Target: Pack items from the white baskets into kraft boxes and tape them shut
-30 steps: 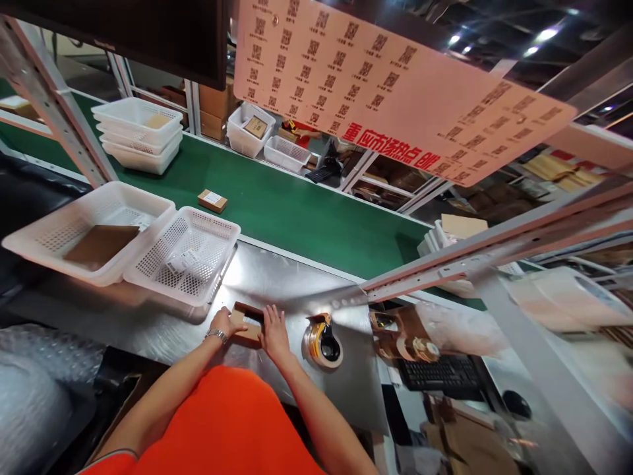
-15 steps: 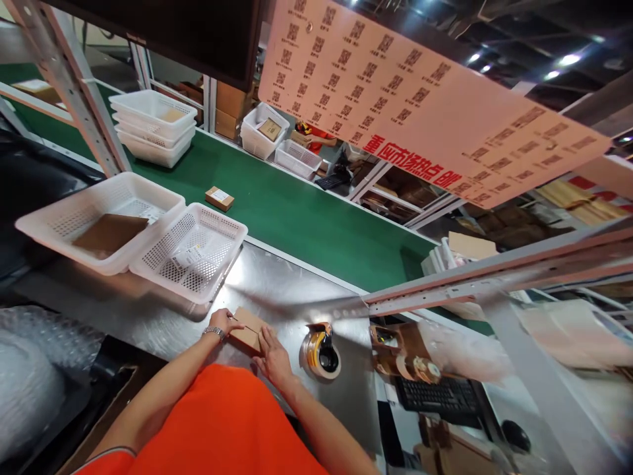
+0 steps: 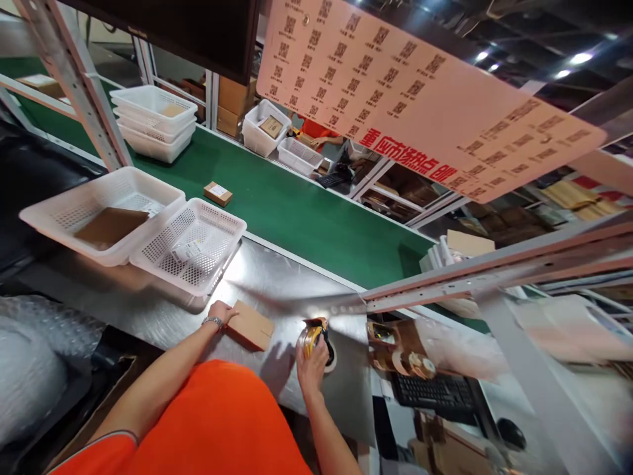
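Note:
A small brown cardboard box (image 3: 251, 326) lies on the steel worktop (image 3: 291, 277), its top flaps folded closed. My left hand (image 3: 221, 313), with a metal watch at the wrist, grips the box's left end. To the right of it, my right hand (image 3: 312, 358) is wrapped round a yellow and black tape dispenser (image 3: 310, 336). A roll of tape beneath that hand is partly hidden by the fingers. Bare worktop and a shadow separate the dispenser from the box.
Two white plastic baskets (image 3: 190, 247) stand left on the worktop, holding packets. Beyond runs a green conveyor belt (image 3: 297, 218) with a small labelled box (image 3: 217, 193) and stacked baskets (image 3: 155, 122). A metal post, keyboard (image 3: 435, 392) and mouse (image 3: 511, 433) are at right. Another person's orange sleeve shows behind.
My right hand has left the box's right end and moved right onto the tape dispenser, closing round it. My left hand stays on the box, which has shifted slightly.

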A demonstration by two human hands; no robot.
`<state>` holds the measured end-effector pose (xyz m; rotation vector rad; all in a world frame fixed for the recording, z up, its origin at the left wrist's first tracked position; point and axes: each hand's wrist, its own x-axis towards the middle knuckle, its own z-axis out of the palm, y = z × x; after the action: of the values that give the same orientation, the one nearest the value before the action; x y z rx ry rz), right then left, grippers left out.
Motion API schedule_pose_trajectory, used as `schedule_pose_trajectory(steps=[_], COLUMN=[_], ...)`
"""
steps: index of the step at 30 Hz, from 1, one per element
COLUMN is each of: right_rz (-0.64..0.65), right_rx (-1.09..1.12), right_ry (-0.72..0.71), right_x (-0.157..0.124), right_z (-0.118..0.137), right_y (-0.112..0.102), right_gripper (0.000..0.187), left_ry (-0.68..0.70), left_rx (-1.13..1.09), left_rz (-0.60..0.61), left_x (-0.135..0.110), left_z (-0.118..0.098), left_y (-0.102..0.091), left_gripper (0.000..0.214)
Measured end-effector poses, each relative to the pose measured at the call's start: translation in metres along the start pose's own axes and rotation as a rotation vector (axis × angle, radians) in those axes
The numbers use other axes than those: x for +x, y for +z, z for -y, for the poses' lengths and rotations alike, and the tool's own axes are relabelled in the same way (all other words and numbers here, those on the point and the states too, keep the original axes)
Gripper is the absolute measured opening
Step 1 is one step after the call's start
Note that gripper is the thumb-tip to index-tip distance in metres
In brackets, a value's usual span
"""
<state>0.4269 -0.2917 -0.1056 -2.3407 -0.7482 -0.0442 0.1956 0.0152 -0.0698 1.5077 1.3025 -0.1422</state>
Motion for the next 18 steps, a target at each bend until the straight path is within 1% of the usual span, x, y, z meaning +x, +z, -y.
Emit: schedule_pose_trajectory(steps=[2,3,5,8,12,15,17,18], right_rz=[0.014,0.044,0.117,0.190,0.268,0.346,0.398,0.421], right_rx=[-0.017,-0.013,0.011,0.082,0.292,0.490,0.579,0.602], right_ry=[0.090,0.120,0.162,0.210,0.229,0.241,0.222,0.184], right_x=[0.009,0.014,0.025,0.042,0.058,0.058,0.053,0.048], right_z=[-0.015,-0.019,-0.020,-0.012,0.010,0.036,0.056,0.065], right_y=[-0.015,-0.019,-0.023,-0.028,-0.036,-0.025,-0.009,0.000], right_gripper=[0.108,0.109,0.103,0.091,0.087,0.086,0.084,0.082], left_ry=[0.019,0.029,0.048,0.065,0.040,0.013,0.002,-0.001], left_rx=[0.026,0.040,0.065,0.087,0.089,0.095,0.097,0.093], left_rz=[0.008,0.012,0.022,0.032,0.051,0.053,0.042,0.032], left_x=[0.001,0.001,0.002,0.003,0.009,0.014,0.015,0.014], left_z=[-0.008,-0.012,-0.022,-0.033,-0.034,-0.029,-0.028,-0.028], left_y=[0.005,0.008,0.017,0.028,0.034,0.037,0.039,0.040], left_gripper=[0.034,0.034,0.033,0.033,0.030,0.031,0.030,0.029])
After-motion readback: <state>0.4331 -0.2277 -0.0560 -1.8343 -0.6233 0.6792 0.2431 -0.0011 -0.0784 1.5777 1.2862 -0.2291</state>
